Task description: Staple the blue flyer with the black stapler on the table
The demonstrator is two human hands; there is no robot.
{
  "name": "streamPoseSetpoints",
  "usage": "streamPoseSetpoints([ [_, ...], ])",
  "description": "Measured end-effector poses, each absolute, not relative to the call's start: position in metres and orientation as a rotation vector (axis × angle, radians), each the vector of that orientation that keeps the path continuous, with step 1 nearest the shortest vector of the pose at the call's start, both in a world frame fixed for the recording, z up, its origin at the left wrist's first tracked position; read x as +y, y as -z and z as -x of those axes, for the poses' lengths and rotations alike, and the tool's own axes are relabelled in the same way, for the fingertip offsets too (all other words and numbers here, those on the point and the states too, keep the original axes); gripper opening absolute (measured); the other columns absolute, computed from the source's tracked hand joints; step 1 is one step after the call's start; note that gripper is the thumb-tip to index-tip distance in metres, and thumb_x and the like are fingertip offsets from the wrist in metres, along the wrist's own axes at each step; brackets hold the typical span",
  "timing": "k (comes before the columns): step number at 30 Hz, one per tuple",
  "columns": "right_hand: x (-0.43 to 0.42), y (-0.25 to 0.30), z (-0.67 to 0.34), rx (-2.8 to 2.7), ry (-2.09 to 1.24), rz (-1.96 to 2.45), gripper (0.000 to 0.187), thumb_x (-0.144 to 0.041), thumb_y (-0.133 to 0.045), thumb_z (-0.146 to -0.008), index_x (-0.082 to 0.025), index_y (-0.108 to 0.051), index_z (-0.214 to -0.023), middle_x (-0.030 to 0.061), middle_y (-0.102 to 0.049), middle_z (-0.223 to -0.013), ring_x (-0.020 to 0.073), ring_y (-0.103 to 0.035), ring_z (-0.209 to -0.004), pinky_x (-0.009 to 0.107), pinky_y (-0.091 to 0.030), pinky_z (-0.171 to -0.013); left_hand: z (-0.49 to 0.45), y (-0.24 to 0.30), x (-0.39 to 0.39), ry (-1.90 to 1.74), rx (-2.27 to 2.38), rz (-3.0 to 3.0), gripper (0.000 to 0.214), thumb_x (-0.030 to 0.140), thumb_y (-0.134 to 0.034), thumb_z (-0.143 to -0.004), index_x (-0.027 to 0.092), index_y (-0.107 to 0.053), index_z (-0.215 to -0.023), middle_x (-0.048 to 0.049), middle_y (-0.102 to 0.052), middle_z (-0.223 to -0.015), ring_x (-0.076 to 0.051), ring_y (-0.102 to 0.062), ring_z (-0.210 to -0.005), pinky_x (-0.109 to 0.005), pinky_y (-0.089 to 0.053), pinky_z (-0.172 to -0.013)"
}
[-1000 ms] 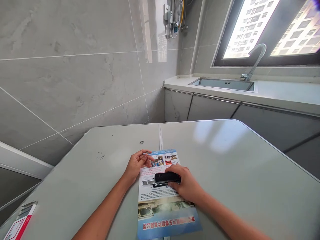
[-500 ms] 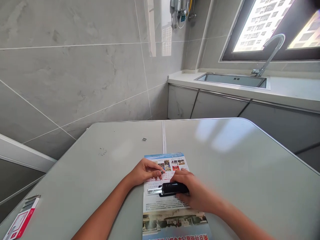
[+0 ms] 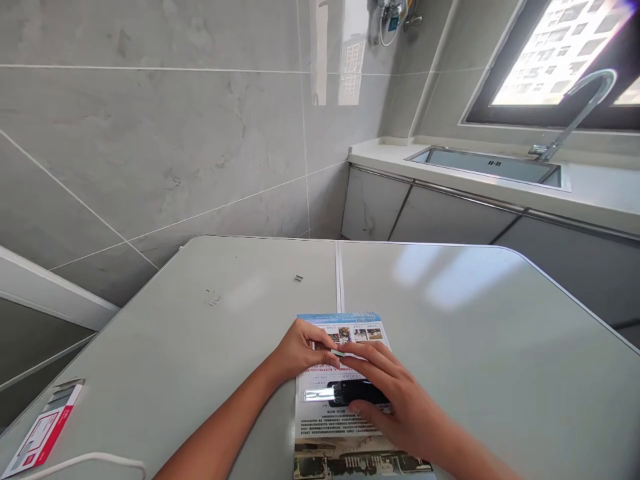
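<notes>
A stapler (image 3: 363, 392), black with its bare silver staple channel (image 3: 320, 395) pointing left, lies on a printed brochure (image 3: 320, 425). My left hand (image 3: 303, 352) pinches a small dark strip of staples (image 3: 337, 353) between thumb and fingertips, just beyond the channel. Over the stapler's black body stretches my right hand (image 3: 393, 387). Its fingertips reach the strip at my left fingers, while its thumb lies along the stapler's near side. The palm hides the stapler's right end.
Two short staple strips (image 3: 299, 279) and a scatter of loose staples (image 3: 213, 298) lie farther back on the table (image 3: 480, 347). At the left edge is a red-and-white box (image 3: 45, 427), with a white cable (image 3: 95, 457) nearby. A sink counter (image 3: 380, 152) stands beyond.
My right hand has loosened from around the stapler and extended its fingers to the strip in my left hand. The view has shifted slightly, and a white cable has appeared at lower left.
</notes>
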State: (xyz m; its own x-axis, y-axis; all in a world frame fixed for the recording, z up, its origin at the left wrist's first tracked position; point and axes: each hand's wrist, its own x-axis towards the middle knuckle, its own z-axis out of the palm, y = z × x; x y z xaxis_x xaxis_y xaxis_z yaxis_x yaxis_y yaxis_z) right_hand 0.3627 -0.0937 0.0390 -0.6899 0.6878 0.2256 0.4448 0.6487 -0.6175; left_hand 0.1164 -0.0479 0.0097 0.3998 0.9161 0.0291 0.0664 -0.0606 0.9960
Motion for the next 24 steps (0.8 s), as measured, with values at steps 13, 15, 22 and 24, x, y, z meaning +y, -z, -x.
streamPoseSetpoints([
  [13,-0.08,-0.031,-0.37,-2.184,-0.782,0.829,0.048,-0.035,-0.067,-0.096,-0.032,-0.058,-0.143,0.0092,-0.061,-0.142,0.0288,-0.057,-0.13,0.046,-0.051,-0.108,-0.121,-0.011,-0.047,-0.947,0.968,-1.465,0.034,0.047,-0.09,-0.071,0.016,-0.084,-0.084,-0.0056,-0.074,-0.07,-0.016,-0.062,-0.065,-0.027,-0.044,-0.064],
  [15,-0.068,-0.031,-0.38,-2.057,-0.785,0.959,0.038,-0.038,-0.062,-0.098,-0.031,-0.065,-0.135,0.0094,-0.063,-0.139,0.028,-0.059,-0.127,0.043,-0.054,-0.102,-0.115,-0.014,-0.044,-0.953,1.082,-1.586,0.031,0.047,-0.08,-0.083,0.017,-0.082,-0.086,-0.0056,-0.074,-0.074,-0.017,-0.063,-0.068,-0.027,-0.046,-0.066],
  [22,-0.013,-0.006,-0.434,-1.751,-0.612,1.542,0.041,-0.054,-0.057,-0.095,-0.027,-0.071,-0.122,0.0094,-0.068,-0.134,0.0291,-0.061,-0.11,0.046,-0.054,-0.089,-0.095,-0.016,-0.036,-0.558,1.304,-2.429,0.027,0.031,-0.055,-0.102,0.031,-0.074,-0.121,-0.0063,-0.069,-0.119,-0.023,-0.06,-0.108,-0.039,-0.045,-0.095],
  [24,-0.006,0.003,-0.441,-1.775,-0.634,1.569,0.041,-0.053,-0.058,-0.093,-0.026,-0.072,-0.12,0.009,-0.07,-0.128,0.028,-0.061,-0.106,0.048,-0.052,-0.094,-0.095,-0.013,-0.036,-0.468,1.306,-2.517,0.033,0.032,-0.054,-0.103,0.034,-0.067,-0.134,-0.0066,-0.064,-0.128,-0.025,-0.056,-0.115,-0.043,-0.042,-0.1],
])
